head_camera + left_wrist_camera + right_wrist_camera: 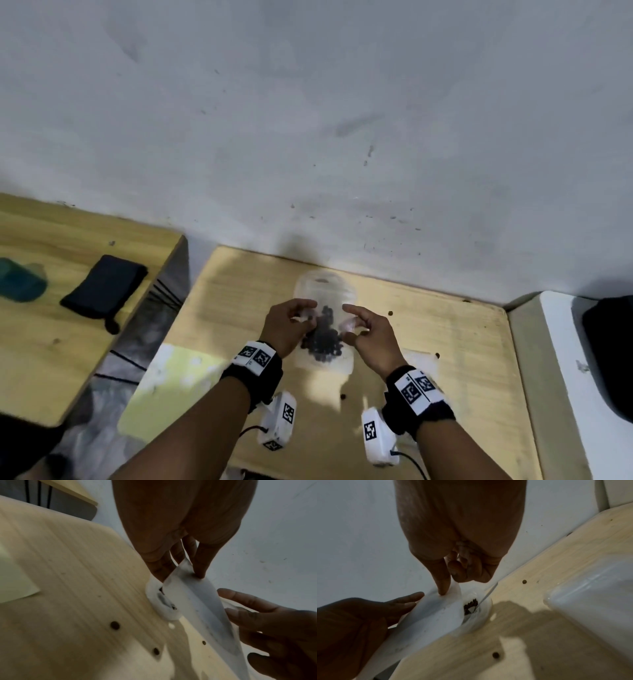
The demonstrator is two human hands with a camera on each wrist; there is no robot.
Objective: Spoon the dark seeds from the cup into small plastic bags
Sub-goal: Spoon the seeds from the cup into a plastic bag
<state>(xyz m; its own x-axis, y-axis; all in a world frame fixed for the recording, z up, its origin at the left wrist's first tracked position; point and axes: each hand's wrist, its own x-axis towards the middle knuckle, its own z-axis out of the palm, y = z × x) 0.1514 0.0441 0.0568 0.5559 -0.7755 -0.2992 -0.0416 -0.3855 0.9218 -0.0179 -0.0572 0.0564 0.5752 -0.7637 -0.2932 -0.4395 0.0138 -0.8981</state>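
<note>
Both hands hold a clear small plastic bag [323, 291] over the light wooden table [452, 349], close to the wall. My left hand [308, 317] pinches the bag [197, 608] at its left edge between thumb and fingers. My right hand [349, 323] has its index finger on the right edge of the bag [433, 612]. Its other fingers curl round a clear spoon-like thing in the palm. Under the bag stands a small clear cup [485, 616] with dark seeds [471, 603]. Dark seeds [323, 342] show through the bag from above.
A white plastic container [590, 601] stands at the right. A pale yellow sheet [164, 387] lies front left. Loose seeds [390, 312] dot the table. A second table [51, 359] at the left bears a black pouch [102, 291] and a teal object [20, 284].
</note>
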